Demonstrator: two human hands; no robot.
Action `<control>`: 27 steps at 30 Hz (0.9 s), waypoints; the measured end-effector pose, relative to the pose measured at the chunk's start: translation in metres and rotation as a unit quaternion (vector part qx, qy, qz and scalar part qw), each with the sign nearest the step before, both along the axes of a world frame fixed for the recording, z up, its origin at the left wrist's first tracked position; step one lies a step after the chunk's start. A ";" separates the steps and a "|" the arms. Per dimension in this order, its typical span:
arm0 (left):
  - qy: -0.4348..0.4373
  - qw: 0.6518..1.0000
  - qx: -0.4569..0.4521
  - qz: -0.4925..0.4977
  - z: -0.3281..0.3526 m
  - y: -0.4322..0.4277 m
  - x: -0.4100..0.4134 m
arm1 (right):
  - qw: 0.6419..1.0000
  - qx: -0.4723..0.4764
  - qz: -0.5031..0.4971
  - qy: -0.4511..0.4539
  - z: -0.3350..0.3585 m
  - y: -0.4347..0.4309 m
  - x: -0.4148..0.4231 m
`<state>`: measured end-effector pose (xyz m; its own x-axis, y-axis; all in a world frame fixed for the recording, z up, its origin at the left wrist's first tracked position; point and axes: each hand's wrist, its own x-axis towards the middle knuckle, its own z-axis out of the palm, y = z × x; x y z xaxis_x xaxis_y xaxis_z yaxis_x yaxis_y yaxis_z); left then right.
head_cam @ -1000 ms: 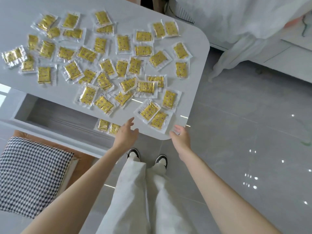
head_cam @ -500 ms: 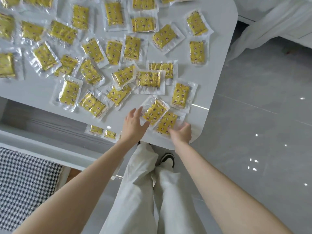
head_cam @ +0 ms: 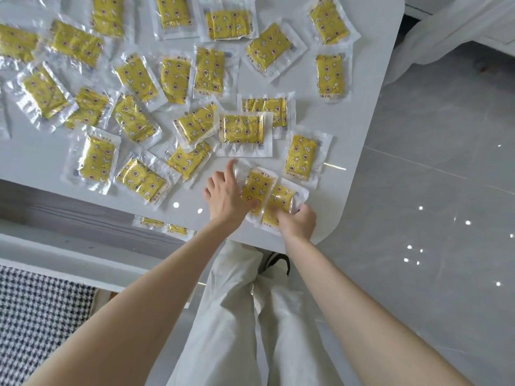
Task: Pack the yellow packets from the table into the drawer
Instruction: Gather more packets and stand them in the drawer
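Several yellow packets (head_cam: pixel 241 129) in clear wrappers lie spread over the white table (head_cam: pixel 354 129). My left hand (head_cam: pixel 224 197) holds one packet (head_cam: pixel 259 183) near the table's front corner, thumb on top and index finger along its clear edge. My right hand (head_cam: pixel 299 222) grips the neighbouring packet (head_cam: pixel 280 200), fingers curled round its near right end. The two packets overlap slightly. Under the table edge at the left the grey drawer (head_cam: pixel 83 218) stands open, with two packets (head_cam: pixel 164 225) inside near its right end.
A black-and-white houndstooth cushion (head_cam: pixel 36 316) lies at the lower left beside the drawer front. White cloth (head_cam: pixel 451 29) hangs at the top right. Grey tiled floor (head_cam: pixel 432 232) lies to the right. My legs in white trousers (head_cam: pixel 250 330) stand below the table corner.
Both hands have reached forward onto the table's front corner and taken hold of the two nearest packets. The view has moved closer to the table.
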<state>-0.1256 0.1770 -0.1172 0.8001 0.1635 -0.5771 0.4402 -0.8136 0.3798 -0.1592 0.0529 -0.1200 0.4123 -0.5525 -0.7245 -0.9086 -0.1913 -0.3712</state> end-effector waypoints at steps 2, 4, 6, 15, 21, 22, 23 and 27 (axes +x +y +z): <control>0.013 1.000 -0.014 0.014 -0.001 0.002 0.002 | 1.000 0.003 0.016 -0.021 0.007 -0.006 -0.001; 0.037 0.998 -0.040 0.026 -0.004 0.006 0.003 | 0.997 0.028 0.007 -0.070 0.021 -0.014 -0.002; 0.057 0.994 -0.076 0.051 -0.007 0.008 0.003 | 0.991 0.071 -0.023 -0.110 0.035 -0.023 -0.002; 0.129 0.944 -0.228 0.199 -0.005 0.018 -0.006 | 0.975 0.202 -0.094 -0.013 0.022 -0.004 0.005; 0.167 0.900 -0.323 0.240 -0.001 0.024 -0.014 | 0.995 0.094 0.002 -0.029 0.020 0.018 0.012; 0.148 0.915 -0.311 0.211 -0.001 0.024 -0.015 | 0.995 0.086 0.024 -0.039 0.022 0.019 0.013; 0.128 0.921 -0.309 0.201 -0.002 0.024 -0.017 | 0.995 0.081 0.040 -0.049 0.025 0.019 0.014; 0.095 0.910 -0.320 0.248 0.000 0.025 -0.015 | 0.991 0.012 0.080 -0.104 0.032 0.009 0.026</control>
<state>-0.1408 0.2020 -0.1168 0.5955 0.0597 -0.8011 0.7999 -0.1369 0.5843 -0.1336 0.0620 -0.0883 0.6351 -0.4521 -0.6262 -0.7706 -0.3159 -0.5535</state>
